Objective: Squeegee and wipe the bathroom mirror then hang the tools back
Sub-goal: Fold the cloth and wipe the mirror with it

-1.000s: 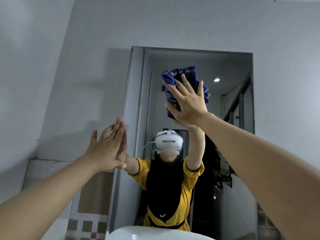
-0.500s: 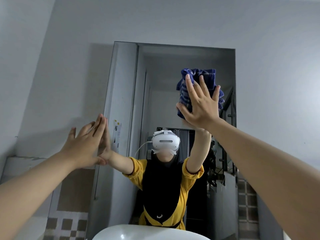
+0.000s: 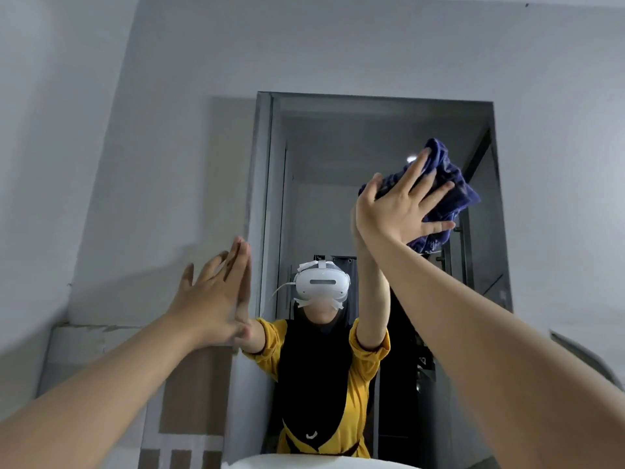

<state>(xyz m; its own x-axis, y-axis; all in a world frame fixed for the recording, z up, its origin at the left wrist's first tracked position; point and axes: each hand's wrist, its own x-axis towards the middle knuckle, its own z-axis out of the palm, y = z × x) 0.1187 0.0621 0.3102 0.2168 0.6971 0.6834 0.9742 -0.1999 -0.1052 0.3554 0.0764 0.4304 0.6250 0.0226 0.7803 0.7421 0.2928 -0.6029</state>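
The light is dim, cool and even, with a grey cast over the wall [image 3: 338, 45]. A small bright ceiling lamp [image 3: 411, 159] glares in the mirror [image 3: 372, 137], just left of the fingertips pressed on the blue cloth [image 3: 449, 194]. A soft shadow lies on the wall left of the mirror, above the flat left hand [image 3: 216, 296]. That hand is smeared by motion blur; the right hand [image 3: 399, 211] is sharper. Both forearms swell toward the lower corners from wide-angle distortion.

Plain grey walls [image 3: 176, 106]; checked tiles [image 3: 182, 458] low left; white basin rim [image 3: 304, 463] below.
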